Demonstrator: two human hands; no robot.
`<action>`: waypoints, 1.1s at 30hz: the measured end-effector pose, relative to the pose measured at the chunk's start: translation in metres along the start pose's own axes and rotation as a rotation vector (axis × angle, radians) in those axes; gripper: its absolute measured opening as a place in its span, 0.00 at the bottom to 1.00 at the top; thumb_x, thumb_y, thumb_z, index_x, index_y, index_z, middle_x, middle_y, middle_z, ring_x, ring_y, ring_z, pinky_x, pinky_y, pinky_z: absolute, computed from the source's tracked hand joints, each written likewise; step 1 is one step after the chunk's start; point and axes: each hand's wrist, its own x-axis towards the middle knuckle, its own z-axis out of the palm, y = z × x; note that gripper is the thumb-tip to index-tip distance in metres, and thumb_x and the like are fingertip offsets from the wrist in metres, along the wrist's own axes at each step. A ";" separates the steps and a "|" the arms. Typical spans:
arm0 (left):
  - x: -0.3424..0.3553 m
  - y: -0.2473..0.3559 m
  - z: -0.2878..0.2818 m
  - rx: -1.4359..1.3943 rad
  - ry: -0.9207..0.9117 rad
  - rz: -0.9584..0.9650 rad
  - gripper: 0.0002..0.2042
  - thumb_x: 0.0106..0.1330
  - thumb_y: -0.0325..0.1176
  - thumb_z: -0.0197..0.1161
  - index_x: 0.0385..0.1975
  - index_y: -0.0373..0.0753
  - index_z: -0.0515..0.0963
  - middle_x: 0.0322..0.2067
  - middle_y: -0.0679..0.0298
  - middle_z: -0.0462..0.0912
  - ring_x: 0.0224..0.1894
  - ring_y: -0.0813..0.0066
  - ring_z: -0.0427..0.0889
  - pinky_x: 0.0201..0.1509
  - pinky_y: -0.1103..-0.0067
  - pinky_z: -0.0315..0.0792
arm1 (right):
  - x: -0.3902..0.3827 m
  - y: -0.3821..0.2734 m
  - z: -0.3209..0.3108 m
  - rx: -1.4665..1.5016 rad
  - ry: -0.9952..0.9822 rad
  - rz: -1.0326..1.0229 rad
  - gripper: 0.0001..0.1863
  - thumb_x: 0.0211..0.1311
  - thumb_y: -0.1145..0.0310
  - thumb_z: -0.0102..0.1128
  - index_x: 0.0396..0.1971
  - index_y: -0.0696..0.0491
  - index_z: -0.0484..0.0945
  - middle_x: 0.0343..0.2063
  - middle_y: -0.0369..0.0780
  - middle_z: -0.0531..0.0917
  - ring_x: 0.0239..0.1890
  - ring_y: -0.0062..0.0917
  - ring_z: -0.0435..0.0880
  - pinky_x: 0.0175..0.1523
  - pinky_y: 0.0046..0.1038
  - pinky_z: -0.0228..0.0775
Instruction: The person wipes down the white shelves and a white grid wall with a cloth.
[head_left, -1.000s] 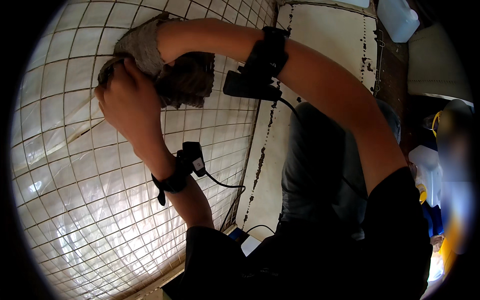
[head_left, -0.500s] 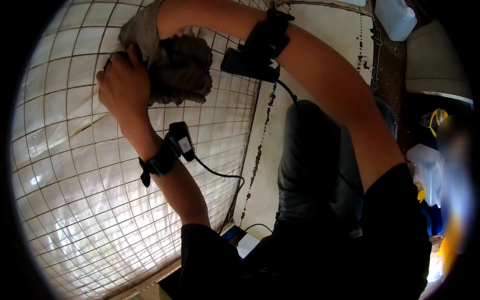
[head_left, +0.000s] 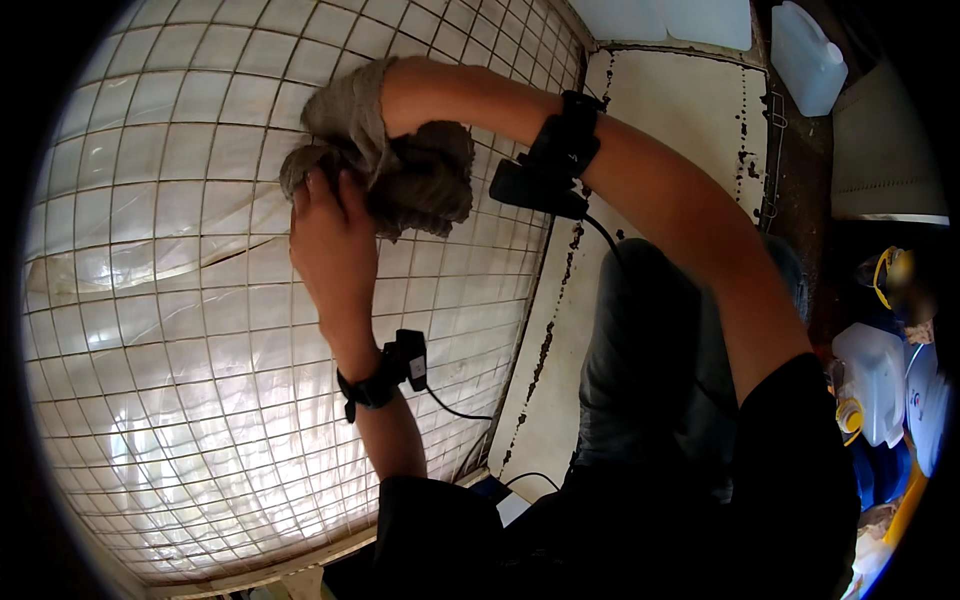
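A grey-brown cloth (head_left: 430, 190), bunched in thick folds, lies against an upright wire mesh (head_left: 180, 250) backed with clear plastic sheeting. My left hand (head_left: 335, 240) grips the cloth's left edge, its fingers bent over the fabric. From the right, my right arm (head_left: 650, 170) reaches across to the same bundle. The cloth covers my right hand past the wrist, so those fingers are hidden. Each forearm wears a black strap with a small device and cable, one on the left wrist (head_left: 370, 385) and one on the right forearm (head_left: 550, 160).
Beside the mesh runs a pale panel (head_left: 660, 110) with rows of dark holes and chipped spots. My bent leg (head_left: 650, 350) rests over it. Plastic jugs stand on the right, one at the top (head_left: 805, 60) and one lower (head_left: 870, 380). A loose cable (head_left: 455, 410) hangs near the mesh.
Both hands and the cloth have shifted right and lower in the picture; the surroundings also shift as the view moves. The left hand still holds the cloth.
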 end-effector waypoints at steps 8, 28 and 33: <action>-0.008 -0.012 -0.007 -0.118 -0.132 -0.045 0.15 0.70 0.40 0.45 0.38 0.34 0.72 0.38 0.47 0.77 0.36 0.43 0.77 0.35 0.59 0.70 | 0.002 0.009 0.036 -0.071 0.268 -0.040 0.11 0.50 0.60 0.63 0.28 0.51 0.81 0.26 0.38 0.84 0.27 0.27 0.82 0.34 0.30 0.73; 0.017 0.005 -0.001 -0.111 -0.137 0.005 0.15 0.69 0.41 0.44 0.36 0.36 0.73 0.39 0.47 0.77 0.38 0.43 0.76 0.38 0.58 0.69 | 0.025 0.028 0.002 -0.469 0.147 -0.306 0.19 0.46 0.63 0.66 0.40 0.52 0.76 0.29 0.44 0.83 0.31 0.32 0.83 0.30 0.33 0.75; -0.007 -0.014 0.002 -0.092 -0.115 -0.018 0.15 0.69 0.41 0.45 0.40 0.36 0.73 0.41 0.48 0.76 0.39 0.43 0.76 0.38 0.58 0.70 | -0.005 -0.011 0.026 0.026 0.251 0.036 0.09 0.48 0.67 0.64 0.26 0.56 0.79 0.22 0.40 0.82 0.23 0.31 0.78 0.30 0.30 0.72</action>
